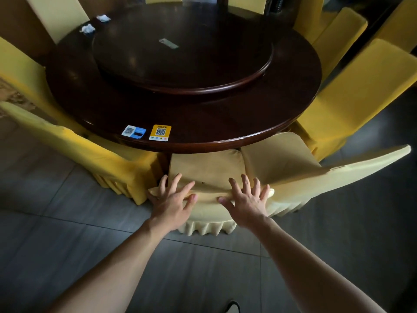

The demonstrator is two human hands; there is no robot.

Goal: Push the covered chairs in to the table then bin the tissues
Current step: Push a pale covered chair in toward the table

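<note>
Round dark wooden bench (185, 118) fills centre, with a raised round turntable (182, 53) on it. Yellow fabric-covered chairs ring it; the pale yellow covered chair (206, 168) at 6 o'clock has its seat partly under the rim. Left hand (172, 197) and right hand (246, 199) rest on its backrest top, each grip apart, fingers spread. Two crumpled white tissues (87, 28) lie at 11 o'clock on the bench. Two QR-code stickers (160, 132) at 6 o'clock near the rim.
</note>
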